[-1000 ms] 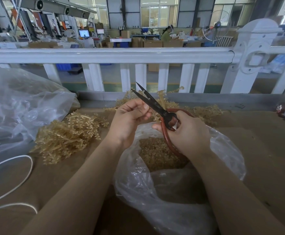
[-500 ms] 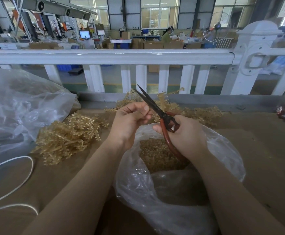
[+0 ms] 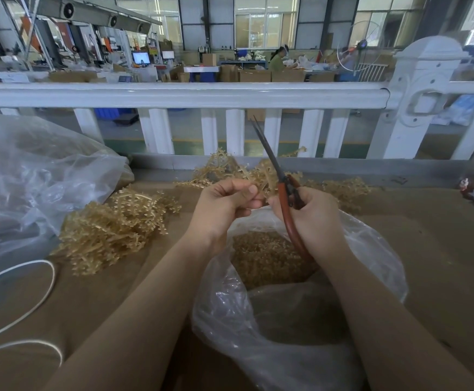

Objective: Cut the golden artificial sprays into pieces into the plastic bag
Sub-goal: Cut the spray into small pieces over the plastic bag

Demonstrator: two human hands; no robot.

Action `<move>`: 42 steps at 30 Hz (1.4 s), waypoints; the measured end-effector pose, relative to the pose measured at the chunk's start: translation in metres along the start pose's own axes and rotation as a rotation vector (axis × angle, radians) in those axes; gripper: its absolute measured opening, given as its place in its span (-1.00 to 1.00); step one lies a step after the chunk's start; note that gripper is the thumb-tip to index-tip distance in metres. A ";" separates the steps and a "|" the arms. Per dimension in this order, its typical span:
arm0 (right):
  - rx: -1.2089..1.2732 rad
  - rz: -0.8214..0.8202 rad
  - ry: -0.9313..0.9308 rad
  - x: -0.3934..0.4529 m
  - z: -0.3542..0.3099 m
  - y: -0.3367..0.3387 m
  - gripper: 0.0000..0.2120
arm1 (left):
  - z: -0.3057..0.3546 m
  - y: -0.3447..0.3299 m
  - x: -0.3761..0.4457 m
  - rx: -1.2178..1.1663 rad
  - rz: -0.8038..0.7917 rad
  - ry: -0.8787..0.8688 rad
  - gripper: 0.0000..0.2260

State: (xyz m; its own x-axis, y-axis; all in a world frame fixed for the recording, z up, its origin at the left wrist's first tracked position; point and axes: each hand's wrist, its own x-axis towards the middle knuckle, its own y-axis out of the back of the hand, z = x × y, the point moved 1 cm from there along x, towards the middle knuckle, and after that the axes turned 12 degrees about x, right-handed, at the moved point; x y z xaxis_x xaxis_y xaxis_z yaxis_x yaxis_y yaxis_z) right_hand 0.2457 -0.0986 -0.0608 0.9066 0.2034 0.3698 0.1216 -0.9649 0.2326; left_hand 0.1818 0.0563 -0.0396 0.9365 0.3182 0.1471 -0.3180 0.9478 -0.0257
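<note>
— Head view: where's the sprig against the right hand?

— Just to its left, pinched in the left hand above the plastic bag. The right grips the scissors, blades together, pointing up and away.

— So the sprig lies beside the blades?

— Yes, I'd say they must tilt left to meet it.

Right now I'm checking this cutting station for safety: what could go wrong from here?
The left hand pinches a short sprig right beside the scissors that the right hand grips, so a cut could nick its fingers. Both hands sit at the far edge of the plastic bag, so pieces may fall on the table instead.
</note>
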 end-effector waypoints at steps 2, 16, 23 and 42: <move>0.016 -0.004 0.013 0.001 0.001 0.000 -0.80 | 0.001 0.000 -0.001 -0.012 0.000 0.006 -0.95; -0.016 0.048 0.028 0.001 0.002 0.000 -0.85 | 0.004 0.001 -0.001 0.018 0.097 -0.147 -0.92; -0.193 0.067 0.109 -0.008 -0.006 0.001 -0.62 | 0.005 0.003 0.000 0.090 0.112 -0.196 -0.88; -0.534 0.026 0.214 -0.011 -0.010 0.003 -0.35 | 0.009 -0.001 -0.002 0.286 0.142 -0.309 -0.82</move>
State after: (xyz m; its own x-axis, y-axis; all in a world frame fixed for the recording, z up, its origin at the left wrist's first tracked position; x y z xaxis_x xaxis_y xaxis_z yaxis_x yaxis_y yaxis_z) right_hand 0.2318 -0.1021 -0.0551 0.7978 0.2636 0.5423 -0.1709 -0.7636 0.6226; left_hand 0.1787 0.0540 -0.0305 0.8063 0.3819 0.4517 -0.5092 0.8368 0.2014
